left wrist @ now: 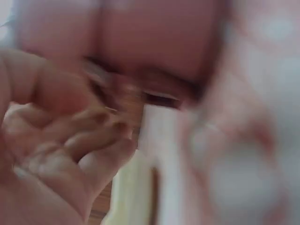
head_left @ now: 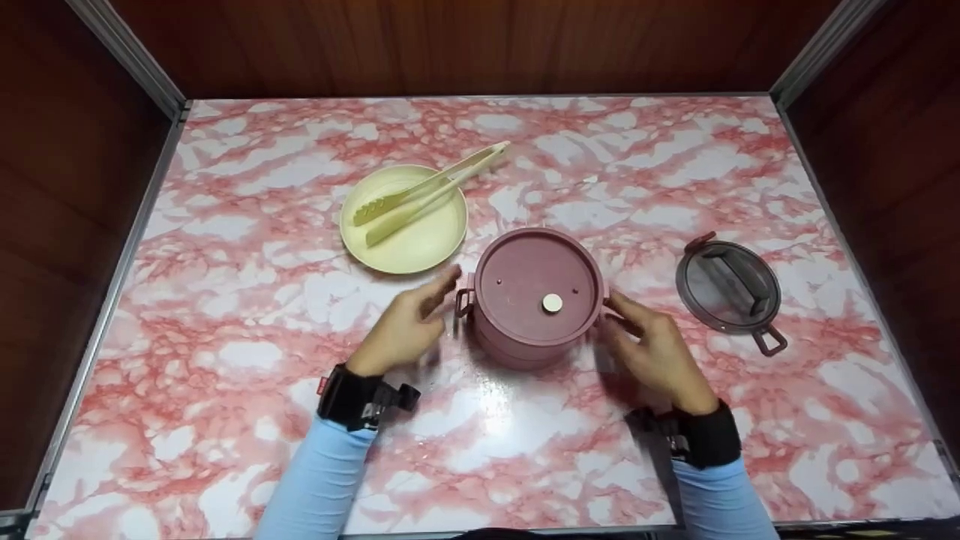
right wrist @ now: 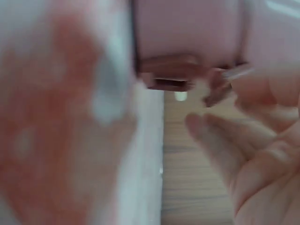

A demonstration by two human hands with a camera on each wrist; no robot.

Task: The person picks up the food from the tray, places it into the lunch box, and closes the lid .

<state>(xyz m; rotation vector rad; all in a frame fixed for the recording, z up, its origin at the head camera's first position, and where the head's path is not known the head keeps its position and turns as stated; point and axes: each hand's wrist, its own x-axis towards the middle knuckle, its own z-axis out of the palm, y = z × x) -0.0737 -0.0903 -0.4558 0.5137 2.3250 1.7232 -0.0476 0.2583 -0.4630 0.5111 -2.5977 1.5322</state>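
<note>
A dusky pink pot (head_left: 525, 352) stands upright on the table, covered by a flat lid (head_left: 532, 259) of the same colour with an off-centre white knob (head_left: 552, 303). Beside its left handle (head_left: 465, 302) is my left hand (head_left: 405, 322), fingers spread loosely; the left wrist view, blurred, shows the hand holding nothing. On the opposite side, my right hand (head_left: 652, 345) has its fingertips close to the pot's rim. The right wrist view shows a gap between those fingers (right wrist: 220, 140) and the lower side handle (right wrist: 171, 72). Whether the thumb touches the pot I cannot tell.
Pale yellow-green tongs (head_left: 427, 191) lie across a shallow round dish (head_left: 420, 259) behind the pot, to the left. A dark see-through lid (head_left: 724, 289) with a loop handle lies at the right. Wooden walls (head_left: 480, 45) enclose the marbled red-and-white table (head_left: 247, 450).
</note>
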